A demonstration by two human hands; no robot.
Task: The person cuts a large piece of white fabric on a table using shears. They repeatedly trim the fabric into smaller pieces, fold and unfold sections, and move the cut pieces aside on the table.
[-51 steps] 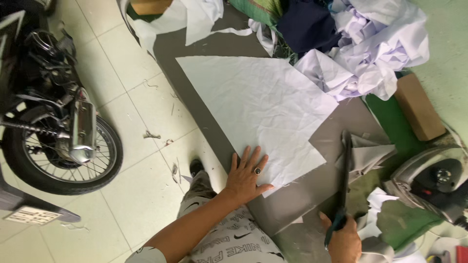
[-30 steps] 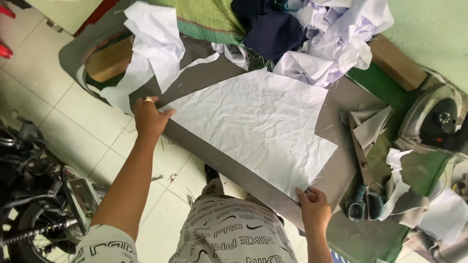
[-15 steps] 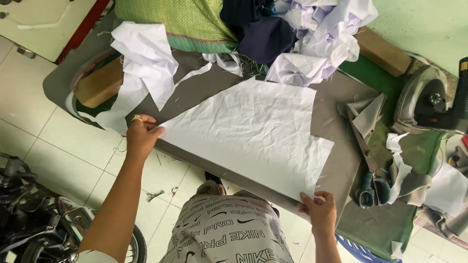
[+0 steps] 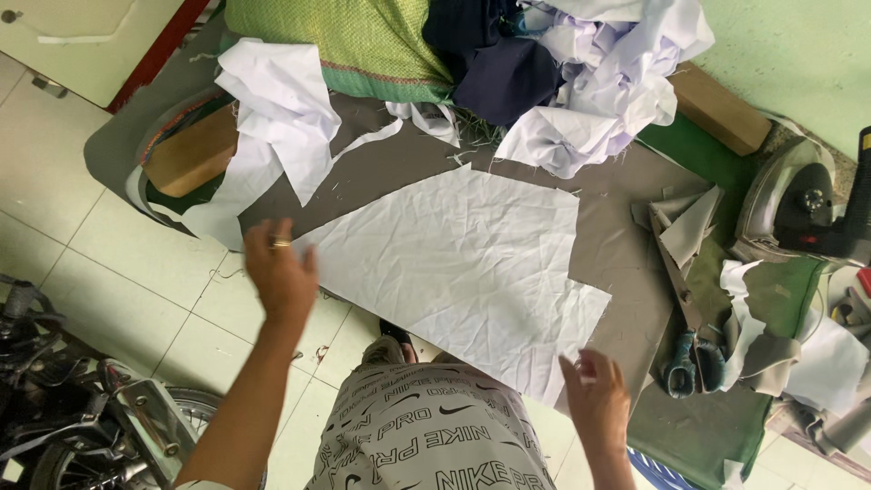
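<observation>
Half a second before, both hands had pinched the edges of the white fabric piece (image 4: 472, 272); at this moment they had let go, and the left hand (image 4: 281, 272), at the left of centre in the frame, hovered just beside the cloth's pointed left corner with its fingers loosely spread and gripping nothing, a ring on one finger. The right hand (image 4: 594, 395), low and right of centre, was likewise open, fingers apart, over the bottom right corner of the cloth, perhaps brushing it, though that could not be told for sure. The fabric lay flat in the middle of the frame on the grey table (image 4: 617, 236), creased but spread out, which suggested the straightening was done and the piece sat where it was wanted. As for packages and signs, few showed: a plain brown block (image 4: 717, 107) at the upper right against the green wall, another brown block (image 4: 186, 154) at the upper left half under white scraps (image 4: 272, 118), and a green woven sack (image 4: 363, 41) along the top edge. A heap of pale cloth (image 4: 608, 73) filled the upper right, scissors (image 4: 694, 358) lay at the right on a green mat, and an iron (image 4: 798, 204) stood at the far right.
</observation>
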